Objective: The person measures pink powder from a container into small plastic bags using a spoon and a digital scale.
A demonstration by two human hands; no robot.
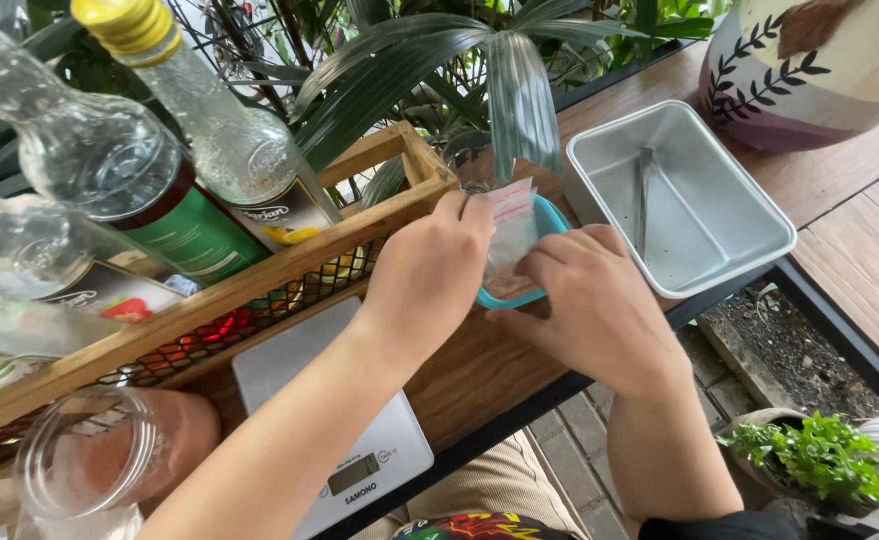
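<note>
Nearest: open glass jar (pixel 94 455) holding reddish powder; white kitchen scale (pixel 344 425) just beside it on the wooden table (pixel 479 370). Mid: left hand (pixel 429 270) and right hand (pixel 594 305), fingers pressed together, both pinching a small clear zip bag (pixel 509 235) held over a teal bowl (pixel 549 225). Behind: wooden crate (pixel 259 270) of syrup bottles (pixel 219 130). Right: metal tray (pixel 704 205) containing tongs (pixel 642 195). Farthest: painted vase (pixel 819 70).
</note>
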